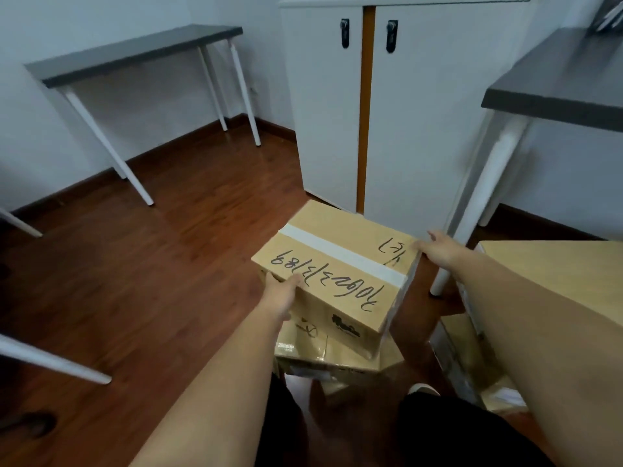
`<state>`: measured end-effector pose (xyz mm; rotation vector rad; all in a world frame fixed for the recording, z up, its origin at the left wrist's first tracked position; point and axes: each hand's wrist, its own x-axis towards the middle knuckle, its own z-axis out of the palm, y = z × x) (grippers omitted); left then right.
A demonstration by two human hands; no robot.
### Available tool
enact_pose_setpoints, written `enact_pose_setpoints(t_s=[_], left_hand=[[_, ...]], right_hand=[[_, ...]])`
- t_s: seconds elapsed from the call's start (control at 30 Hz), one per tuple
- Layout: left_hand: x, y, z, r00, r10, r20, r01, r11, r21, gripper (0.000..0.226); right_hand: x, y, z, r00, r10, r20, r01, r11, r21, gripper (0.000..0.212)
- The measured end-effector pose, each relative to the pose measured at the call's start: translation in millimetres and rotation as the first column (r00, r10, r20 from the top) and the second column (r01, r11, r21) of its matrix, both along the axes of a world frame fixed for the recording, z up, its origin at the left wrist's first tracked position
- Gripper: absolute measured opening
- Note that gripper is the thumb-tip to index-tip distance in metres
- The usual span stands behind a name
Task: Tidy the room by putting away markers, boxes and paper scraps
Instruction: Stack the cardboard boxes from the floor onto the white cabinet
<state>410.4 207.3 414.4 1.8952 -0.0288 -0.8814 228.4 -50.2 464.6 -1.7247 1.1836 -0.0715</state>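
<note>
Surroundings: a white cabinet (404, 112) with two black handles stands just beyond both hands; a dark-topped table (135, 55) sits far off to the left of the left hand, and another table (559, 85) rises just past the right hand.
In the way: the white table leg (485, 183) stands just beyond the right hand's fingertips; a second box (323, 352) lies under the held one, and more boxes (472, 348) sit below the right forearm.
Box: a taped cardboard box (337, 274) with black writing, tilted, between the two hands.
Left hand (279, 294): grips the box's near-left corner, thumb on top, fingers hidden below.
Right hand (438, 249): holds the far-right corner, fingers bent over the edge.
Open room: bare wooden floor (151, 264) spreads to the left of the left hand.
</note>
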Motion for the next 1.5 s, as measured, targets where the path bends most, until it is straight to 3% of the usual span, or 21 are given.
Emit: enact_pose_setpoints(t_s=[0.1, 0.2, 0.3, 0.4, 0.5, 0.7, 0.87, 1.03, 1.2, 1.33, 1.5], left_hand=[[-15.4, -14.1, -24.2, 0.993, 0.037, -0.11, -0.045, 0.997, -0.065, 0.118], [-39.2, -20.5, -26.6, 0.979, -0.009, -0.201, 0.003, 1.0, -0.028, 0.134], [-36.5, -23.3, -29.8, 0.976, -0.064, -0.21, 0.055, 0.997, -0.047, 0.129], [-0.9, -25.3, -26.4, 0.98, -0.101, -0.169, 0.09, 0.994, -0.069, 0.119], [30.2, -33.0, -27.3, 0.997, -0.072, -0.021, 0.072, 0.997, 0.014, 0.1], [47.8, -47.1, -11.1, 0.972, -0.128, 0.199, 0.088, 0.976, 0.197, 0.043], [50.1, -48.5, -5.0, 0.952, -0.254, 0.171, 0.192, 0.93, 0.313, 0.045], [48.0, -62.6, -5.3, 0.957, -0.291, 0.016, 0.288, 0.952, 0.104, 0.044], [23.3, -93.2, -6.8, 0.938, -0.328, -0.112, 0.323, 0.944, -0.062, 0.06], [18.9, -129.9, -12.3, 0.924, -0.36, -0.129, 0.341, 0.928, -0.148, 0.076], [40.2, -163.2, -17.6, 0.929, -0.345, -0.134, 0.314, 0.927, -0.207, 0.073]], right_hand=[[17.1, -1.2, -16.2, 0.999, -0.04, 0.028, 0.037, 0.996, 0.077, 0.078], [25.2, -5.6, -30.1, 0.997, -0.07, 0.014, 0.069, 0.997, 0.047, 0.069], [29.5, -10.6, -33.1, 0.998, -0.038, -0.05, 0.04, 0.998, 0.044, 0.034], [38.9, -9.4, -30.6, 0.988, 0.03, -0.155, -0.028, 0.999, 0.014, 0.042], [51.3, -1.1, -28.7, 0.979, 0.045, -0.199, -0.041, 0.999, 0.024, 0.056], [66.1, 1.4, -39.3, 0.985, 0.069, -0.161, -0.054, 0.994, 0.093, 0.059], [64.8, 3.7, -44.3, 0.986, 0.07, -0.154, -0.069, 0.998, 0.014, 0.06], [61.9, -10.8, -30.1, 0.991, -0.005, -0.133, -0.003, 0.998, -0.059, 0.052], [44.2, -36.0, -39.4, 0.973, -0.229, -0.001, 0.229, 0.973, -0.017, 0.04], [36.0, -59.9, -44.4, 0.948, -0.316, 0.034, 0.318, 0.944, -0.089, 0.043], [38.7, -79.0, -52.5, 0.91, -0.378, 0.173, 0.38, 0.925, 0.023, 0.043]])
